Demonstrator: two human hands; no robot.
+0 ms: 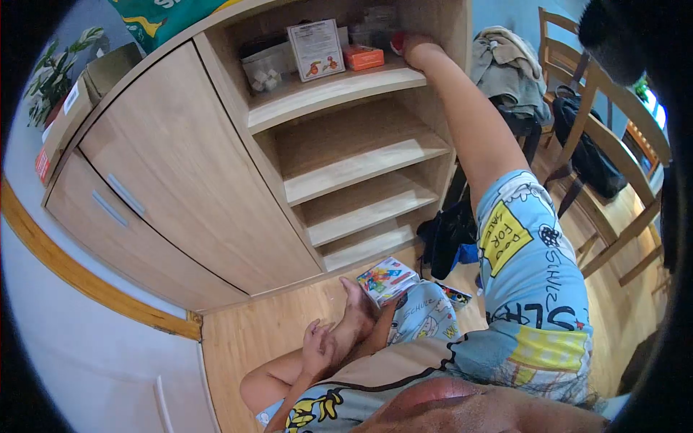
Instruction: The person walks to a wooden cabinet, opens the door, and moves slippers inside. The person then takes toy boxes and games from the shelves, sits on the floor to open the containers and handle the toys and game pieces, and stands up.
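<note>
My right hand (pixel 417 47) is stretched up to the right end of the cabinet's top open compartment. Its fingers are bent around a small red and white object (pixel 398 42), mostly hidden by the hand, so its kind cannot be made out. Left of that hand lie an orange box (pixel 363 57) and an upright white card with printed text and pictures (pixel 316 49). A clear container with pale blocks (pixel 264 75) stands farther left. Low down, my left hand (pixel 317 349) rests beside my bare foot and shin, fingers loosely apart, holding nothing.
The wooden cabinet (pixel 166 173) has closed doors on the left and open shelves (pixel 361 169) below the top compartment. A colourful game box (pixel 388 280) is by my foot. Dark bags (pixel 449 238) lie at the cabinet's right. Wooden chairs (pixel 613 151) and piled clothes (pixel 509 68) stand beyond.
</note>
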